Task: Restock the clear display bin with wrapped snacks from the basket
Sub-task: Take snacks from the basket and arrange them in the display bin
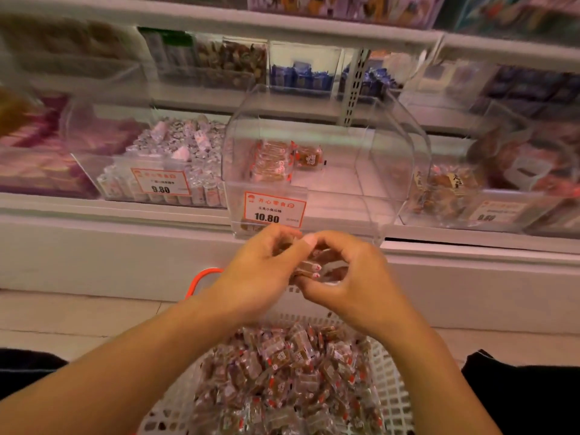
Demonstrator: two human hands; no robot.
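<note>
Landmark: the clear display bin (320, 158).

1. Nearest the camera, directly below the bin, a white slatted basket (389, 387) sits on the pale tiled floor (78, 315). It is heaped with wrapped snacks (282, 372), brown pieces in clear wrappers with red ends. An orange handle (201, 277) rises at the basket's far left.

2. Above the basket and just in front of the bin's lower front edge, the left hand (254, 277) and the right hand (354, 277) meet. Both sets of fingers are curled and clamped together on a small bundle of snacks (310, 268) held between them.

3. The bin stands on a white shelf (110, 211), lid raised. A red-bordered price label (274, 210) reading 10.80 is fixed to its front. Inside, a few snack packs lie at the left; the remaining interior floor is bare.

4. Left of the bin, a neighbouring clear bin (163, 164) holds silver-wrapped sweets and a 9.80 label. To the right, another bin (452, 196) holds brown packets.

5. Beyond the bin, upper shelves carry further stocked containers; detail there is blurred.
</note>
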